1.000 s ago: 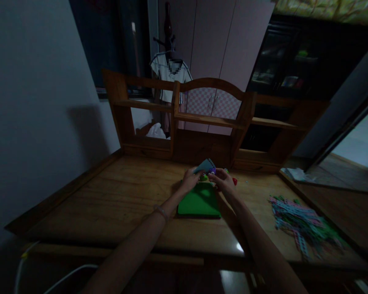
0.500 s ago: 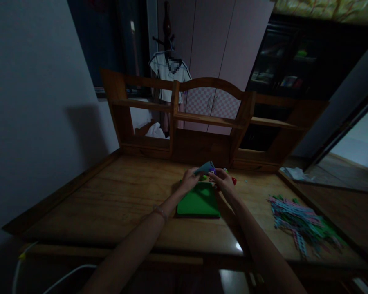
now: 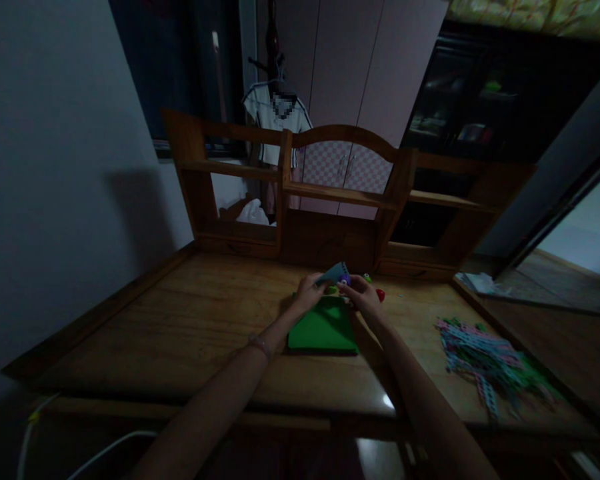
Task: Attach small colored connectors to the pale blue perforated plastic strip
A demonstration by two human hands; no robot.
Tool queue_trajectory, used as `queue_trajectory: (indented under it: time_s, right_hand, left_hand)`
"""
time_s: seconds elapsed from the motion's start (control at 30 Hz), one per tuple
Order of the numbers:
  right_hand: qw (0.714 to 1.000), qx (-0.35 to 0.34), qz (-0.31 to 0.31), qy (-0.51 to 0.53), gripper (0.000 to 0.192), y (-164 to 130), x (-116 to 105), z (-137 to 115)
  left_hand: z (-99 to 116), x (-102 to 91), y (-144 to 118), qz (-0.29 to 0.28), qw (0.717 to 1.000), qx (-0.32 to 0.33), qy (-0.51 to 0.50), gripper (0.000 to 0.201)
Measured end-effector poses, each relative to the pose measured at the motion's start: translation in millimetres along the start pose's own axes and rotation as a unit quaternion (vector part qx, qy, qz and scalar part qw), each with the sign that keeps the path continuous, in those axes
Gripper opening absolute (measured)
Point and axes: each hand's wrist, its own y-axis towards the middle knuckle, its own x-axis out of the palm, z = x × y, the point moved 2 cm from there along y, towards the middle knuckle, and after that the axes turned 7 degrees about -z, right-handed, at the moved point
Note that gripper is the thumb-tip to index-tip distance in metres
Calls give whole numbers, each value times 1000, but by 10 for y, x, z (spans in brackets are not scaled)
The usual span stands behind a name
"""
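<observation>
Fingers (image 3: 325, 285) on pale-blue perforated strip (image 3: 334, 273)

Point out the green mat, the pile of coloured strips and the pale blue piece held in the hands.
green mat (image 3: 323, 330), head view, bare middle of its top face
pile of coloured strips (image 3: 485, 363), head view, middle of the heap
pale blue piece (image 3: 334, 273), head view, its flat upper face

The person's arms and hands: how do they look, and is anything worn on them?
Both forearms are bare to the bottom edge of the picture; no sleeves, gloves or watch show. The left wrist wears a thin bracelet, pale, perhaps beaded. The left hand and right hand are bare; rings or nail details are too dim and small to tell.
</observation>
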Motion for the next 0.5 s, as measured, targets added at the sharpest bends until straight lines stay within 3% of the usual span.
queue_trajectory:
  time_s: [0.5]
  right_hand:
    - [1000, 7, -13, -6, 40, -1, 8, -17]
  left_hand:
    - [12, -6, -3, 7, 1000, -18, -4, 27]
